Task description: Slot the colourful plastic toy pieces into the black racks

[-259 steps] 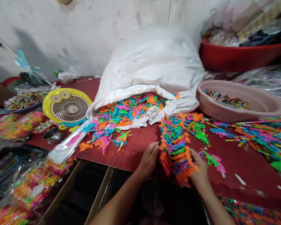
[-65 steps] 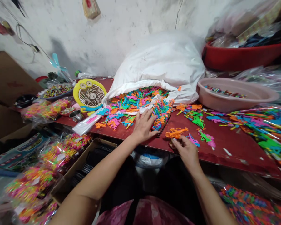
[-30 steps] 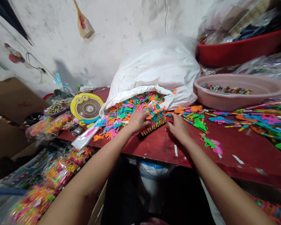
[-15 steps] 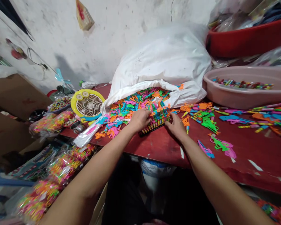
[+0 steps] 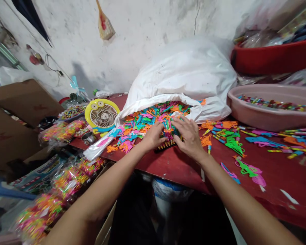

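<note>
A small black rack (image 5: 165,146) holds a row of yellow-tipped sticks near the table's front edge, with bright plastic pieces standing up from it. My left hand (image 5: 154,136) is at its left end, thumb stretched out apart from the fingers, whose tips are partly hidden. Over the right end, my right hand (image 5: 188,136) has its fingers spread above the pieces, covering much of the rack. Whether either hand presses on the pieces, I cannot tell. Just behind lies a heap of coloured plastic shapes (image 5: 142,117), spilling from the mouth of a big white sack (image 5: 183,73).
A yellow cartoon-faced fan (image 5: 102,114) and a metal cup (image 5: 88,138) stand left on the red table (image 5: 148,166). At right are a pink basin (image 5: 265,117), a red tub (image 5: 275,58) and loose plastic pieces (image 5: 234,144). Bagged pieces (image 5: 68,180) sit below left.
My right hand has moved from the rack's right end up over the pieces, its fingers spreading. My left hand stays by the left end. The view has shifted slightly.
</note>
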### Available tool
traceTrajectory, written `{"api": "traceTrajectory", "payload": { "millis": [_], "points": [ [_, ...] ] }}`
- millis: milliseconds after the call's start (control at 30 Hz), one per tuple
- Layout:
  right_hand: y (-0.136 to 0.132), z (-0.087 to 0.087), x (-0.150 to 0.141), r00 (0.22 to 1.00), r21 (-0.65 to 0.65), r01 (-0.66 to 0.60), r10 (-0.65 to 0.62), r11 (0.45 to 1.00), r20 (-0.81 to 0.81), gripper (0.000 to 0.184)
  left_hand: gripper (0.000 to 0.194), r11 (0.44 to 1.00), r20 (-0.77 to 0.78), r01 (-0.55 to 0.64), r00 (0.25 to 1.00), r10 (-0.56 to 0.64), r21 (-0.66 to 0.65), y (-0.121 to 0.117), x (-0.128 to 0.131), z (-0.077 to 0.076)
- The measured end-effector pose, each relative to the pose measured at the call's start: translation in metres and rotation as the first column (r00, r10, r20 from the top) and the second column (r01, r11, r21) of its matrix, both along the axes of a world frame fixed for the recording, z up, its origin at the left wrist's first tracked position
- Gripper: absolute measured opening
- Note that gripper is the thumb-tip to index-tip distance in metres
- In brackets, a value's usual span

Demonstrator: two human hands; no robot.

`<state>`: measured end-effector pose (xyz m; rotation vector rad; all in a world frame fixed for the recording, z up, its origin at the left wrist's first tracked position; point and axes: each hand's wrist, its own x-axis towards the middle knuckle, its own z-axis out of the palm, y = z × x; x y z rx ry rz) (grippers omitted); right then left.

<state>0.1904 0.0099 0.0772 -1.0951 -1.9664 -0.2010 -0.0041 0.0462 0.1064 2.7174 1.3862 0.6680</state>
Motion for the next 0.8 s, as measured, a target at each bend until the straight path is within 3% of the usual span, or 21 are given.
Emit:
{"api": "traceTrajectory", "payload": {
  "millis": [100, 233, 467, 600, 800],
  "points": [
    [0.019, 0.003, 0.000, 0.990, -0.053, -0.099, 0.104, 0.994, 0.094, 0.044, 0.022, 1.000, 0.003, 0.001, 1.000, -0.002, 0.013, -0.001, 0.000, -0.003],
    [0.035, -0.001, 0.003, 0.981, -0.088, -0.112, 0.124, 0.990, 0.146, 0.029, 0.016, 1.000, 0.001, 0.011, 1.000, -0.011, 0.007, -0.001, 0.000, -0.003],
    [0.037, 0.001, 0.001, 0.996, -0.105, -0.089, 0.092, 0.991, 0.020, 0.008, 0.015, 0.999, 0.052, -0.020, 0.998, 0.018, 0.033, -0.001, -0.003, -0.008],
    [0.038, 0.002, -0.001, 0.998, -0.122, -0.063, 0.059, 0.991, -0.034, 0.008, 0.017, 0.997, 0.076, -0.052, 0.996, 0.048, 0.049, 0.000, -0.004, -0.011],
    [0.037, 0.004, 0.000, 0.982, -0.117, -0.065, 0.085, 0.991, 0.170, 0.021, 0.016, 0.999, 0.029, -0.035, 0.999, 0.034, 0.035, 0.002, -0.002, -0.011]
  ]
}}
